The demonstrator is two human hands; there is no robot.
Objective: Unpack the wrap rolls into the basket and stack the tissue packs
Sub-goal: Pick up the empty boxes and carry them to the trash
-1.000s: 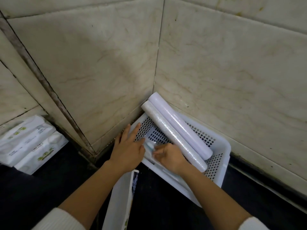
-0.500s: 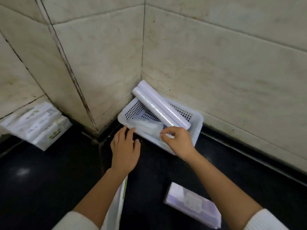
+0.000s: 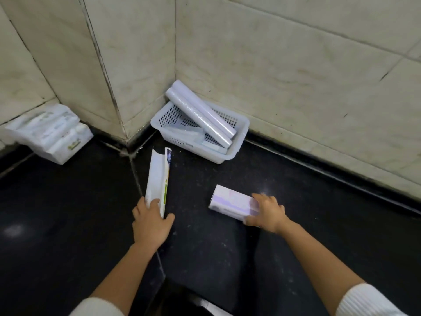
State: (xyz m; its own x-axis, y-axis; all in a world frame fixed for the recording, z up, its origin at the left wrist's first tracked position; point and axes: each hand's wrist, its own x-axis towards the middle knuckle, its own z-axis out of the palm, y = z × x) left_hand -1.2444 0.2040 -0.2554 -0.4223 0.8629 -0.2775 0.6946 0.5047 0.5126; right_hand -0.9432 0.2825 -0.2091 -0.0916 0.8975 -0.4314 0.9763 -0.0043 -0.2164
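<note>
A white perforated basket (image 3: 241,142) sits in the wall corner. Two pale wrap rolls (image 3: 200,114) lean across it, their far ends resting on the rim by the wall. A flat clear packet (image 3: 182,133) lies inside under them. My left hand (image 3: 151,221) grips the near end of an open, flattened white carton (image 3: 158,176) on the dark floor. My right hand (image 3: 267,212) closes over the right end of a lilac-and-white tissue pack (image 3: 230,200) lying on the floor.
A pile of white tissue packs (image 3: 51,133) with green print sits against the wall at the left. Tiled walls meet in a corner behind the basket. The floor is dark and glossy, with a seam running toward me.
Both hands have left the basket and drawn back toward me. The left hand took hold of the carton; the right hand came down onto the lilac tissue pack. The view pulled back.
</note>
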